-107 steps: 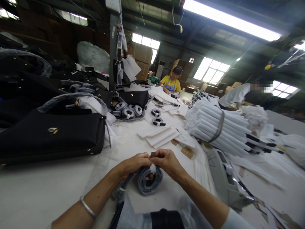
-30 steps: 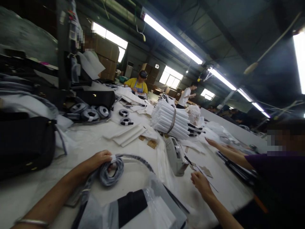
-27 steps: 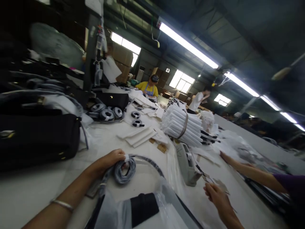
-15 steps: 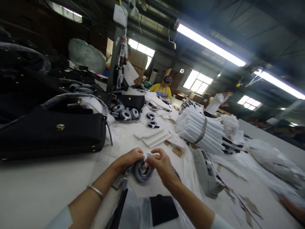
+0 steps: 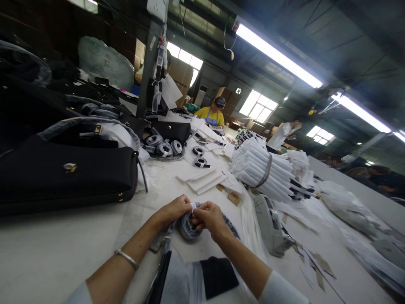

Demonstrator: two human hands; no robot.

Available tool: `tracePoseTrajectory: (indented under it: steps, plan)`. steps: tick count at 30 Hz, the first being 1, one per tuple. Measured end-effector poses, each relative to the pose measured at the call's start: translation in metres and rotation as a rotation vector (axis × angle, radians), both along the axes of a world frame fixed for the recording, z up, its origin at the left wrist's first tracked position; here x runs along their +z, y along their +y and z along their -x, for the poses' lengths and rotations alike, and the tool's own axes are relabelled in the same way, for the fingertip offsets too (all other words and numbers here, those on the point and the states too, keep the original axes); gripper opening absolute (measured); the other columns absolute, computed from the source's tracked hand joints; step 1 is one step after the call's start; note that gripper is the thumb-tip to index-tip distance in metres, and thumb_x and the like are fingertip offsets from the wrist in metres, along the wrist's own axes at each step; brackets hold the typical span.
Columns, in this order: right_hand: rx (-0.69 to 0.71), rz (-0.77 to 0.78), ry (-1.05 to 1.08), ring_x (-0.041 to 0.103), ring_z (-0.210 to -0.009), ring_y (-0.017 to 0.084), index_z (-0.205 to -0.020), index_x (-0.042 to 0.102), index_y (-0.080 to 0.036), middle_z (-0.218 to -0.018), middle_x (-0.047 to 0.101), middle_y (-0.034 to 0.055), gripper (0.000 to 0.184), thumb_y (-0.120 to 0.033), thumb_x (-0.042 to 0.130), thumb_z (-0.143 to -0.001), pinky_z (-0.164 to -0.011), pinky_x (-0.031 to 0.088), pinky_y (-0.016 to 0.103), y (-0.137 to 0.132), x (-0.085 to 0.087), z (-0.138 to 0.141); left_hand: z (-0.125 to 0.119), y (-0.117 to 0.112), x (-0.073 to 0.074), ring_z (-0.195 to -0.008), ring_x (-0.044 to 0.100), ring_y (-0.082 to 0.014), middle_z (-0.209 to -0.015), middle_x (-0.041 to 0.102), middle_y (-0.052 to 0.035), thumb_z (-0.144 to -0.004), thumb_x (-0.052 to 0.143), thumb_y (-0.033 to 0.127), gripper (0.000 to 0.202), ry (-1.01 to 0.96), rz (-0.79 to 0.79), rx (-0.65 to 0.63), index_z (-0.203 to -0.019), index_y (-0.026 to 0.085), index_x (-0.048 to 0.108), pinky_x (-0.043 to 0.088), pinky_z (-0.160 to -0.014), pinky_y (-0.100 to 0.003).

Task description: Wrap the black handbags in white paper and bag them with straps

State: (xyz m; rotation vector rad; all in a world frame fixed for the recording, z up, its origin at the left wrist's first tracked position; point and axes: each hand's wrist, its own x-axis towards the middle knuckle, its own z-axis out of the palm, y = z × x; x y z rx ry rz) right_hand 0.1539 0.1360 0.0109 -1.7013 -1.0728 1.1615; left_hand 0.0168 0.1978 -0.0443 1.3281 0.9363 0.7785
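Note:
A dark strap rolled into a coil [image 5: 187,230], wrapped in clear plastic, stands on the white table in front of me. A short white strip [image 5: 193,206] goes over the top of the coil. My left hand [image 5: 175,210] is closed at the coil's upper left, holding it beside the strip. With thumb and fingers together, my right hand [image 5: 210,218] pinches the strip at the coil's upper right; its fingers partly hide the ring's opening. Below the hands lies a black bag piece [image 5: 218,276] under clear plastic.
A black handbag [image 5: 72,177] with a wrapped handle stands at left. More rolled straps [image 5: 201,161] lie ahead, near folded white paper [image 5: 202,181]. To the right are a grey tape dispenser [image 5: 271,226] and a banded white bundle [image 5: 262,166]. A person in yellow [image 5: 211,115] sits farther back.
The fingers of my right hand have closed in and moved left towards my left hand, over the white strip. The whole view has shifted slightly.

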Motion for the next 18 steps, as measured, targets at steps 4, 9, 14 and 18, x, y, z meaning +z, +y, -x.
tracePoseTrajectory:
  steps: [4,9,14,18]
  plan:
    - [0.056,0.038,-0.107,0.059,-0.039,0.015,-0.070,0.047,-0.022,-0.053,0.066,-0.0021,0.029,-0.031,0.074,-0.065,-0.033,0.039,0.020,0.003,0.002,-0.004,0.000,0.000,0.001,-0.057,0.047,-0.0122,-0.061,0.054,0.0054,-0.063,0.060,0.028,0.018,-0.011,0.000,-0.024,-0.077,0.018,0.052,0.031,-0.053,-0.024]
    - [0.198,-0.217,-0.751,0.058,-0.049,0.015,-0.073,0.059,-0.021,-0.054,0.063,-0.0023,0.021,-0.032,0.077,-0.074,-0.047,0.038,0.023,0.002,0.012,-0.019,0.004,-0.005,0.010,-0.054,0.053,-0.0145,-0.060,0.060,0.0031,-0.067,0.057,0.030,0.020,-0.025,0.040,-0.079,-0.082,0.018,0.052,0.034,-0.052,-0.025]
    - [0.605,-0.759,-1.359,0.062,-0.090,0.023,-0.100,0.067,-0.025,-0.103,0.069,0.0061,0.011,-0.029,0.065,-0.090,-0.077,0.043,0.034,0.000,0.022,-0.025,0.007,-0.008,0.014,-0.061,0.059,-0.0173,-0.064,0.064,0.0006,-0.067,0.061,0.032,0.022,-0.054,0.061,-0.101,-0.082,0.017,0.055,0.041,-0.058,-0.027]
    - [0.773,-0.840,-1.424,0.056,-0.107,0.026,-0.118,0.062,-0.020,-0.123,0.065,0.0092,0.025,-0.017,0.052,-0.095,-0.094,0.040,0.043,0.003,0.016,-0.020,0.008,-0.007,0.015,-0.071,0.060,-0.0183,-0.071,0.065,-0.0007,-0.068,0.059,0.031,0.018,-0.089,0.062,-0.102,-0.080,0.017,0.057,0.044,-0.067,-0.029]
